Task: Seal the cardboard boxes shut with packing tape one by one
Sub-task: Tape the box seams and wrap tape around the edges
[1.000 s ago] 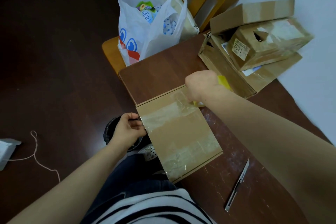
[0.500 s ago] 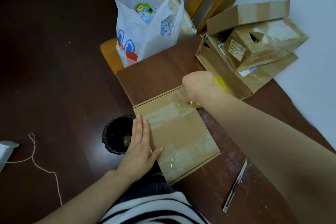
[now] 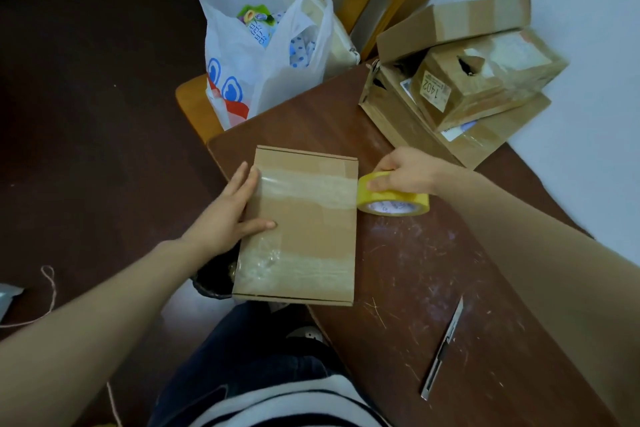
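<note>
Two bands of clear tape cross the top of the flat cardboard box (image 3: 304, 229). The far strip (image 3: 304, 188) runs from the left edge to the right one, and the near strip (image 3: 301, 270) is wrinkled at its left end. The box lies on the near left corner of the brown desk (image 3: 450, 274), its left part jutting past the edge over a dark bin (image 3: 213, 279) on the floor.

The person's left hand (image 3: 227, 215) is spread wide against the box's left side, fingers straight along the edge and thumb flat on the top face. The right hand (image 3: 410, 172) grips a yellow tape roll (image 3: 393, 199) from above, fingers curled over its rim. The roll sits tilted at the box's right edge, right where the far strip ends, and looks to be touching the cardboard there.

Further back on the desk, against the wall, is a pile of other boxes (image 3: 464, 87): a small one with a torn hole and a label, resting in a larger one whose flap stands open. A slim metal knife (image 3: 443, 350) lies on the scratched desk to the right, well apart from the box. Beyond the far corner, a white plastic bag (image 3: 249, 80) with goods in it sits on a wooden chair (image 3: 194, 104). A length of string (image 3: 50, 288) trails on the dark floor at the left.
</note>
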Action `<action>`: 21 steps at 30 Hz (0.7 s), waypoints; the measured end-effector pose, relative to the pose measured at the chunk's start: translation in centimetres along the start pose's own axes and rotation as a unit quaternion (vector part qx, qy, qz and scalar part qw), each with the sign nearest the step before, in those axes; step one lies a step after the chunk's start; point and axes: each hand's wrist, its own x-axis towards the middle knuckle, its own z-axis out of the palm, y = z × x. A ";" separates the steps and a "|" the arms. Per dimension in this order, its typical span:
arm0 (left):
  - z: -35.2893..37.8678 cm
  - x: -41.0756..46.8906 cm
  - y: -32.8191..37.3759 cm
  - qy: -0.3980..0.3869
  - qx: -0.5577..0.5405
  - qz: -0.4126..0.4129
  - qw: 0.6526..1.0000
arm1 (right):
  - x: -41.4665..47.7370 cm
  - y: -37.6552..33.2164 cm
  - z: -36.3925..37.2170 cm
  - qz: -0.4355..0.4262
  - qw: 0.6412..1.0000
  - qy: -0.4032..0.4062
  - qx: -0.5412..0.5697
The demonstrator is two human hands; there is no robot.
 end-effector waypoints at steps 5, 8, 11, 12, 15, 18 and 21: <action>1.6 -2.2 0.0 0.153 0.062 0.001 0.986 | 0.5 0.9 0.6 -0.006 0.998 0.032 0.050; 1.9 -2.4 0.7 0.198 0.126 -0.020 0.972 | 0.6 1.0 0.7 -0.009 0.998 0.037 0.052; 2.4 -1.7 3.0 0.253 0.213 0.036 0.943 | 0.6 1.0 0.7 -0.017 0.998 0.037 0.051; 2.9 -1.3 3.9 0.236 0.246 0.063 0.938 | 0.5 1.0 0.7 -0.017 0.998 0.039 0.051; 4.4 0.3 5.5 0.104 0.292 0.017 0.951 | 0.2 1.3 0.6 -0.018 0.997 0.035 0.068; 5.7 1.1 5.5 0.076 0.341 -0.037 0.936 | 0.0 1.3 1.0 -0.030 0.996 0.037 0.077; 7.6 1.2 7.5 0.099 0.294 -0.055 0.949 | 0.0 0.7 1.4 -0.034 0.996 0.054 0.064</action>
